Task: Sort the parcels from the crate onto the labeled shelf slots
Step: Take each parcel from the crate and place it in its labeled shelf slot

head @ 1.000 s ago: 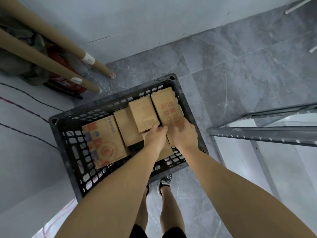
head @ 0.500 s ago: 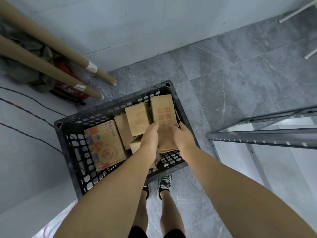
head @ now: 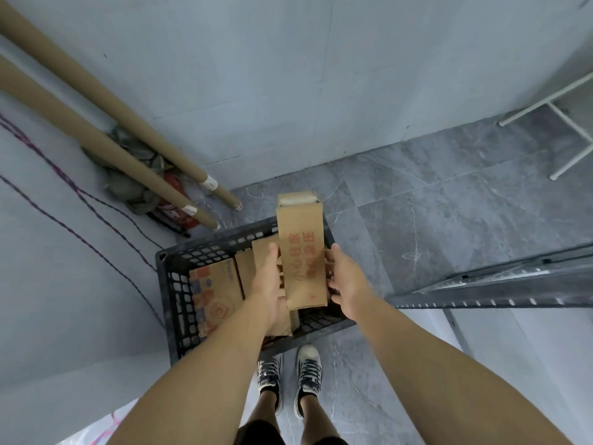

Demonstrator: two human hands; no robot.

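A black perforated plastic crate [head: 173,303] stands on the grey floor in front of my feet. Above its right half I hold a tall brown cardboard parcel [head: 301,252] with red characters on its face. My left hand [head: 269,284] grips its left side and my right hand [head: 345,281] grips its right side. Inside the crate lie a printed parcel with orange and blue graphics [head: 215,297] at the left and plain brown parcels [head: 256,261] in the middle, partly hidden by my left hand and forearm.
A grey metal shelf frame [head: 500,290] juts in from the right, close to the crate. Two long cardboard tubes [head: 128,149] lean into the corner at upper left over a red object and grey cloth. White rack legs [head: 564,123] stand at upper right.
Both hands have lifted the red-lettered parcel up out of the crate; it now stands higher, above the crate's right edge. The camera view has tilted up and back.
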